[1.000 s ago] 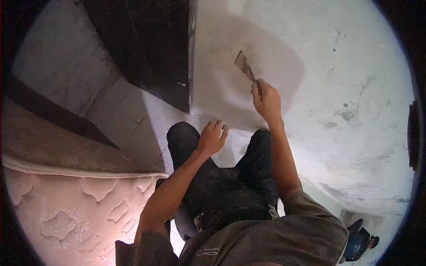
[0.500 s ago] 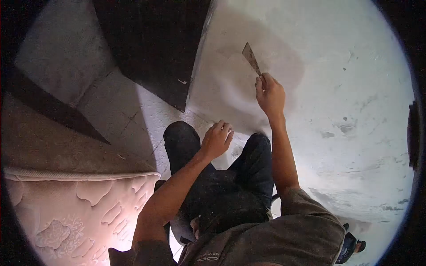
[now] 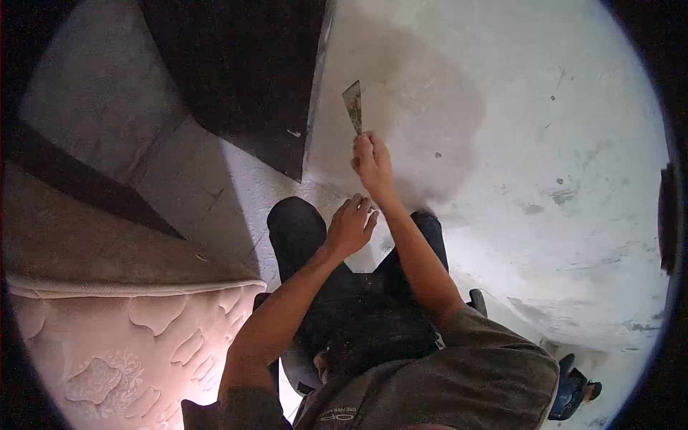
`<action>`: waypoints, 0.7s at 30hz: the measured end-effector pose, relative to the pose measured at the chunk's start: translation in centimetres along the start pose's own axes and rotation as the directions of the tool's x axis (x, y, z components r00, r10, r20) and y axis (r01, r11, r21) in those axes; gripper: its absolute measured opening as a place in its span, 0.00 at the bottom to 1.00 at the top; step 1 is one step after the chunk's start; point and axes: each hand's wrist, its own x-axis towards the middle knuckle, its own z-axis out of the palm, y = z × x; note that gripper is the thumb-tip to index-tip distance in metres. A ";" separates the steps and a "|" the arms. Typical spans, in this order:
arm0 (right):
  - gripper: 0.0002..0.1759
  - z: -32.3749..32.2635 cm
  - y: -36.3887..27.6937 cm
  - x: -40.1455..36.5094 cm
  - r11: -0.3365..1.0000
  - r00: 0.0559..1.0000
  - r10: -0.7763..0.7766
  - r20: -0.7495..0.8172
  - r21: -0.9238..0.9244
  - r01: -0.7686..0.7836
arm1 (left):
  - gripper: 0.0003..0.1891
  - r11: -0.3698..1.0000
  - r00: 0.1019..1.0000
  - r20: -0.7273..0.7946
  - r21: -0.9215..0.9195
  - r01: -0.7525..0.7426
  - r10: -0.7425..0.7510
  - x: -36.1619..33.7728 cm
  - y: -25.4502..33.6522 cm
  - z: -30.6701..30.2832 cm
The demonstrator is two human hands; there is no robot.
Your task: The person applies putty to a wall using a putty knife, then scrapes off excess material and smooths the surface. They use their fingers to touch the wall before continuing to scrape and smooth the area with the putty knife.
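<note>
My right hand [image 3: 373, 166] is wrapped round the handle of a putty knife [image 3: 353, 107], a scraper with a broad, stained metal blade. The blade points up and away from me and overlaps the pale wall [image 3: 516, 236]. The hand's fingers cover the handle. Lower and to the left, over the gap between my knees, my left hand [image 3: 348, 231] hangs with its fingers loosely bent and apart, holding nothing. Its fingertips are near my right forearm in this view.
A dark panel [image 3: 244, 79] stands at the top, its edge beside the wall. Lower left is a pink quilted mattress [image 3: 165, 337] with a raised border. Floor tiles [image 3: 193, 165] run between them. A dark blue object [image 3: 566, 390] shows at lower right.
My right hand has swung left and slightly down with the putty knife, whose blade now leans less. My left hand has hardly moved.
</note>
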 end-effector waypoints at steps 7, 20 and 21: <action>0.12 5.3 1.6 2.0 0.824 0.986 0.166 0.029 0.545 -0.155 | 0.20 0.991 0.973 0.194 -0.032 0.133 -0.125 -0.3 -0.5 -0.3; 0.04 11.8 1.0 7.7 0.459 0.984 0.147 0.098 0.875 -0.156 | 0.16 0.989 0.990 0.134 -0.136 0.056 -0.037 -0.4 -0.6 -1.3; 0.04 12.1 1.0 7.9 0.448 0.981 0.181 0.075 0.881 -0.150 | 0.16 0.971 0.986 0.161 -0.224 0.079 -0.043 -0.3 0.0 -2.0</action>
